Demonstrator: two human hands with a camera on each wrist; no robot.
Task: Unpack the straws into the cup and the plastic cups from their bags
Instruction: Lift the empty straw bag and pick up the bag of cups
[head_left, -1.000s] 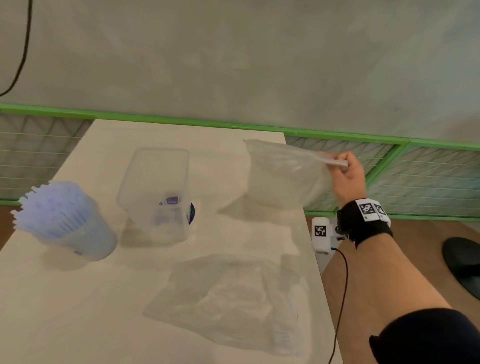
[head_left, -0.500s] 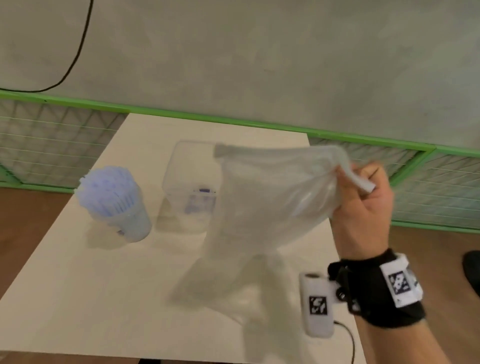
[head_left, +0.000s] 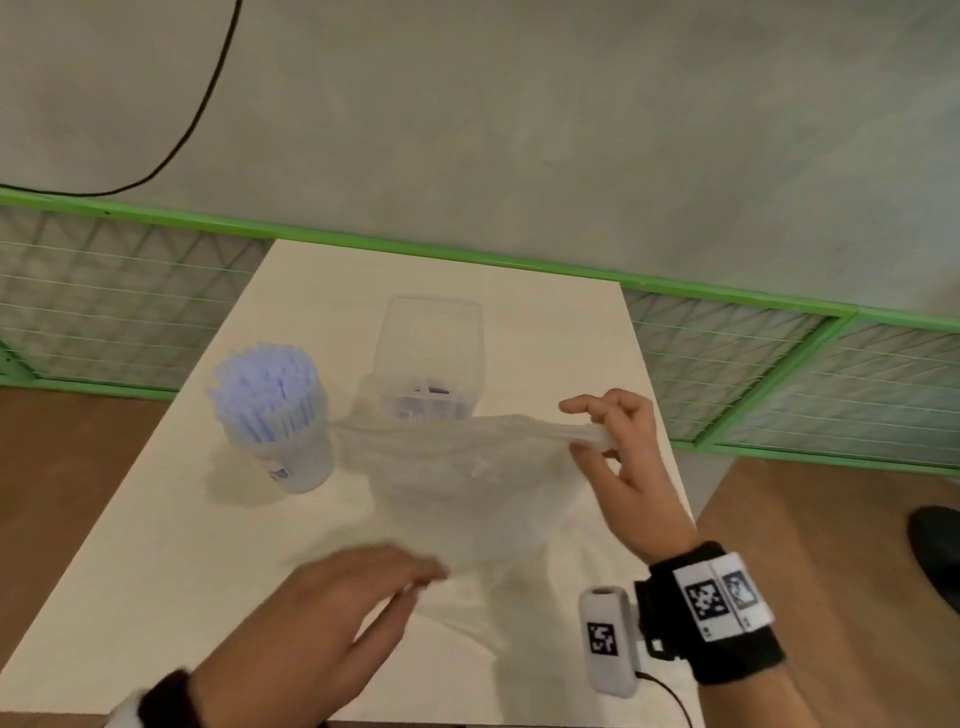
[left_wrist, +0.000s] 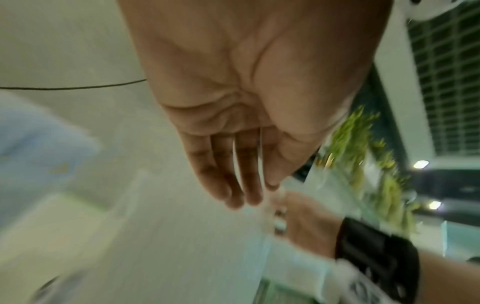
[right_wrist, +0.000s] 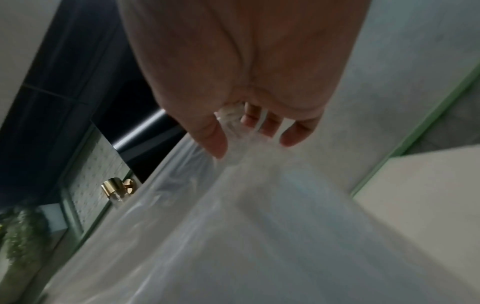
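Observation:
My right hand (head_left: 592, 441) pinches the top edge of an empty clear plastic bag (head_left: 467, 473), which hangs spread out just above the table, in front of the cups. In the right wrist view the bag (right_wrist: 259, 226) bunches between the thumb and fingers of that hand (right_wrist: 249, 131). A clear stack of plastic cups (head_left: 431, 353) stands behind the bag. To its left stands a clear cup full of pale blue straws (head_left: 270, 410). My left hand (head_left: 415, 577), blurred, has straight fingers low over the table near the bag's lower edge. Its palm shows nothing held in the left wrist view (left_wrist: 244, 197).
The pale table (head_left: 156, 571) is narrow, with its right edge close under my right wrist. A second clear bag (head_left: 488, 623) seems to lie flat under the hanging one. A green-framed mesh fence (head_left: 104, 301) runs behind, a black cable (head_left: 208, 104) hangs on the wall.
My right hand has brought the bag from the table's right side down and in front of the cups. My left hand has come into view from the bottom, reaching toward the bag.

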